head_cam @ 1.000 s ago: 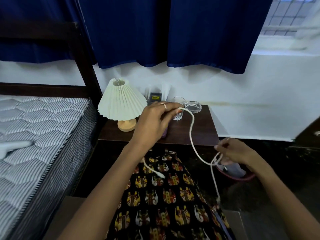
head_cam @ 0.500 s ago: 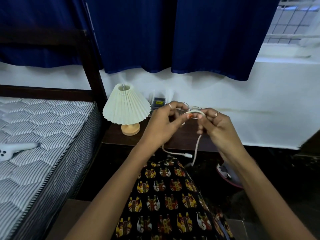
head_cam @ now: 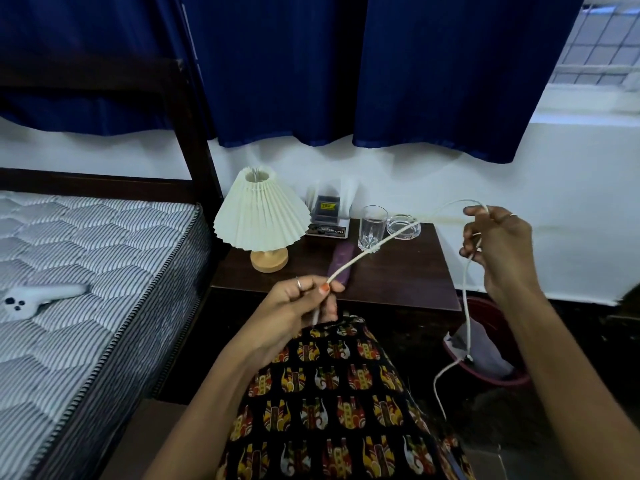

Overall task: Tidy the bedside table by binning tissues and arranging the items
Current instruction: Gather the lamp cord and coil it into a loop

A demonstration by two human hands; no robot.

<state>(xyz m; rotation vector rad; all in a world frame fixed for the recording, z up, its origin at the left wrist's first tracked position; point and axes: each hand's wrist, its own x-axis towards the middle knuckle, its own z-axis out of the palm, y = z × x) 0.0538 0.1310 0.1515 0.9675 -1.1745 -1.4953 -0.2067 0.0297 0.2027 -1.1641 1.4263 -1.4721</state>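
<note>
A white cable stretches between the 2 hands above the front of the dark wooden bedside table. The left hand pinches 1 end of the cable between thumb and forefinger, with a short tail poking out below the fingers. The right hand is raised to the right of the table, its fingers curled around the cable, which arcs over the fingertips and then hangs straight down past the table's right edge, in front of a red bin on the floor. The bin is lined with a pale bag. On the table a lamp with a pleated cream shade and a round wooden base stands at the left. Behind it, against the wall, sits a clear holder with a dark box inside. A drinking glass stands upright just beside a glass ashtray. A flat purple object lies in the middle of the table. On the striped mattress to the left rests a white controller.
</note>
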